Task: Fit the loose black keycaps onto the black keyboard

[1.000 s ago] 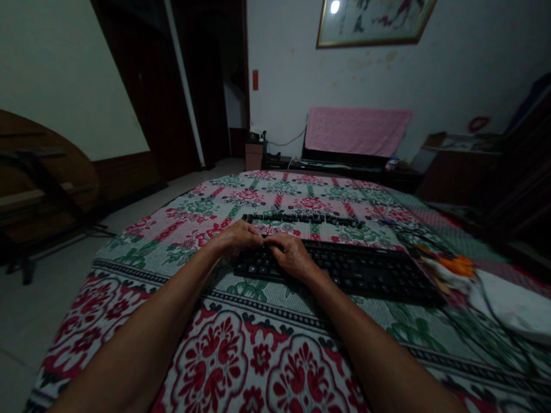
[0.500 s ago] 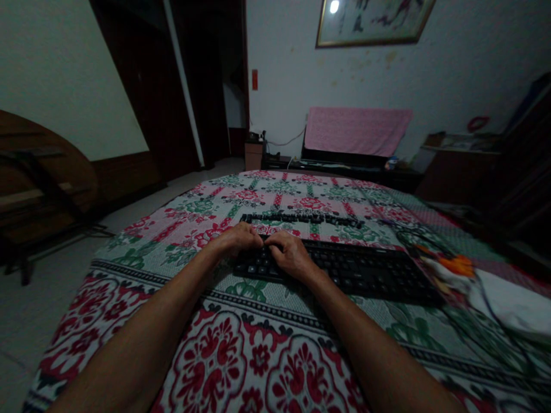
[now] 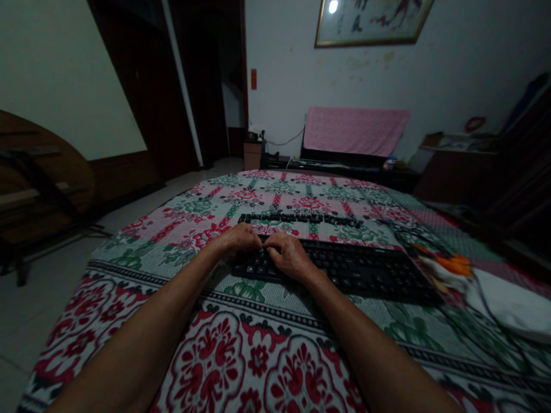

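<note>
A black keyboard [image 3: 365, 272] lies across a table covered in a red, green and white floral cloth [image 3: 258, 355]. Both my hands rest on its left end. My left hand [image 3: 236, 238] and my right hand [image 3: 287, 255] have their fingers curled, and the fingertips meet over the keyboard's far left rows. What they pinch is hidden under the fingers. Just beyond the keyboard, a dark row of loose keycaps [image 3: 301, 218] lies in a line on the cloth.
To the right of the keyboard lie a white cloth [image 3: 508, 304], an orange object [image 3: 456, 265] and dark cables [image 3: 408, 235]. A pink towel [image 3: 355, 129] hangs over a low unit at the far wall. Left of the table are bare floor and dark wooden furniture [image 3: 38, 178].
Both hands stay pressed together at the keyboard's left end with only slight finger shifts. The view has drifted a little.
</note>
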A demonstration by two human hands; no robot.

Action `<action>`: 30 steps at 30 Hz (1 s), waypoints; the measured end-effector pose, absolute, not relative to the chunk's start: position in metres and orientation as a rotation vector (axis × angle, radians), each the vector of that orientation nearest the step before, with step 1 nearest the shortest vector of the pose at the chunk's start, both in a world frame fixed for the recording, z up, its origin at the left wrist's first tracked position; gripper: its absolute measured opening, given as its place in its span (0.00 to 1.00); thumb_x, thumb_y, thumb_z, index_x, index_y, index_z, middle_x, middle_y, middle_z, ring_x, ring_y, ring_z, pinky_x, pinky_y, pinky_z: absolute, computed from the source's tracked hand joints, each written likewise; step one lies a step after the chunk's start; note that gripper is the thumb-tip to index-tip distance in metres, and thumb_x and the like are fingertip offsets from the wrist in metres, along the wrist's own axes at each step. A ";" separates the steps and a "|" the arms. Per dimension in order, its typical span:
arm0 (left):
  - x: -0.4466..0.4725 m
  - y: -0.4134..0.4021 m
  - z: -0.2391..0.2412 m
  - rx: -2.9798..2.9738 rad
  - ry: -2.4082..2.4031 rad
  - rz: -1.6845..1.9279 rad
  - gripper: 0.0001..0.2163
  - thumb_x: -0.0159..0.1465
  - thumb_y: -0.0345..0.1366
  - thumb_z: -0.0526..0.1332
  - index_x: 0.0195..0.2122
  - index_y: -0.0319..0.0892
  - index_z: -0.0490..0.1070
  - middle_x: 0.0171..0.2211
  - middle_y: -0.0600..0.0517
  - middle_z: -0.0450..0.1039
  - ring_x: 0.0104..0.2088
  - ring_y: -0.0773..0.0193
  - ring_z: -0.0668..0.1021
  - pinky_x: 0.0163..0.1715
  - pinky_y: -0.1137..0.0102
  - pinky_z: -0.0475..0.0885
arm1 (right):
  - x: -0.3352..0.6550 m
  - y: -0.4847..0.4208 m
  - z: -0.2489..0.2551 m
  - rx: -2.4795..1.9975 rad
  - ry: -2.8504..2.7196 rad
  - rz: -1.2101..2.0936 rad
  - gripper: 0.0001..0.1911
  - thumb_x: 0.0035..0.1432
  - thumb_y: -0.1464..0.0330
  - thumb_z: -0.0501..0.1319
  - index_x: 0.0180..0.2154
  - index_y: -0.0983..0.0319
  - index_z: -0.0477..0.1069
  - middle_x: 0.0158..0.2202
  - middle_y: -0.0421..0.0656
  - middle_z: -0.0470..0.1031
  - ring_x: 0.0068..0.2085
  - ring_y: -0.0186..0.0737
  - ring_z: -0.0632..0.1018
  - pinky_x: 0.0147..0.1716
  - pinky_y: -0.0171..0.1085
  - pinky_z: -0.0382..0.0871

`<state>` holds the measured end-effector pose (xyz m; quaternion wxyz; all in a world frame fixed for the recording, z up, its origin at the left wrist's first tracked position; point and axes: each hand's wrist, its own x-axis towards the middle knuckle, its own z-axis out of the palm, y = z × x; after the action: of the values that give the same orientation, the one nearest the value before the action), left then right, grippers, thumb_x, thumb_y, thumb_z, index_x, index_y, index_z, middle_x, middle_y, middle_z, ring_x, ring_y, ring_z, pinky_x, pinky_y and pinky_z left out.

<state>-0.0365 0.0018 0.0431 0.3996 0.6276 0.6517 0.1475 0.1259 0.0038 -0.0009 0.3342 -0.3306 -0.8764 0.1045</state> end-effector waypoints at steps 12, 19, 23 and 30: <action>-0.038 0.005 0.042 1.636 1.660 0.368 0.07 0.48 0.37 0.58 0.23 0.38 0.70 0.12 0.58 0.56 0.12 0.74 0.58 0.11 0.77 0.51 | 0.126 0.005 -0.001 -0.849 -2.312 0.279 0.12 0.51 0.76 0.54 0.34 0.62 0.74 0.33 0.43 0.74 0.37 0.36 0.71 0.40 0.35 0.63; -0.041 0.008 0.033 1.653 1.631 0.397 0.08 0.49 0.36 0.57 0.26 0.38 0.71 0.11 0.60 0.55 0.12 0.75 0.58 0.11 0.77 0.51 | 0.123 0.005 0.000 -0.912 -2.270 0.313 0.10 0.51 0.74 0.56 0.32 0.63 0.75 0.32 0.44 0.75 0.36 0.36 0.73 0.38 0.34 0.64; -0.041 0.008 0.031 1.637 1.599 0.443 0.06 0.48 0.35 0.57 0.23 0.38 0.70 0.10 0.60 0.54 0.12 0.75 0.57 0.11 0.77 0.50 | 0.121 0.006 0.001 -0.940 -2.250 0.338 0.10 0.50 0.74 0.56 0.31 0.62 0.76 0.31 0.43 0.76 0.35 0.36 0.73 0.36 0.33 0.65; -0.041 0.008 0.030 1.569 1.589 0.522 0.06 0.47 0.35 0.58 0.22 0.38 0.70 0.10 0.60 0.55 0.12 0.74 0.58 0.11 0.77 0.51 | 0.119 0.005 0.003 -0.987 -2.224 0.359 0.09 0.49 0.75 0.56 0.29 0.63 0.76 0.30 0.44 0.76 0.33 0.36 0.74 0.35 0.34 0.65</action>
<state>-0.0411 0.0079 0.0299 0.4114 0.6235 0.6316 0.2075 0.1190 0.0045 0.0029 0.3345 -0.3780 -0.8523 0.1375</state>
